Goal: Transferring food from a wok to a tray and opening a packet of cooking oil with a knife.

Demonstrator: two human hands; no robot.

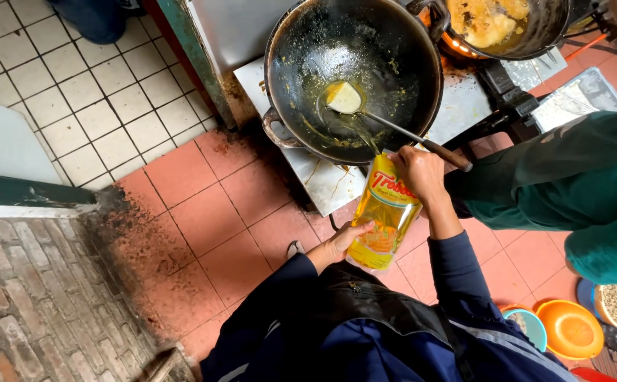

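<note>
A yellow pouch of cooking oil (383, 216) is tipped toward the rim of a big black wok (354, 71). My left hand (342, 240) holds the pouch's lower end from below. My right hand (421, 173) grips the pouch's top, right at the wok's near edge. A thin stream of oil runs into the wok. A metal ladle (344, 97) rests inside the wok with oil in its bowl, and its long handle reaches out over the rim past my right hand.
A second wok (496, 25) with yellow fried food sits over a lit burner at the top right. Another person in green clothes (577, 191) stands to the right. Orange and blue bowls (570, 329) lie on the floor at the lower right. White tiles are at left.
</note>
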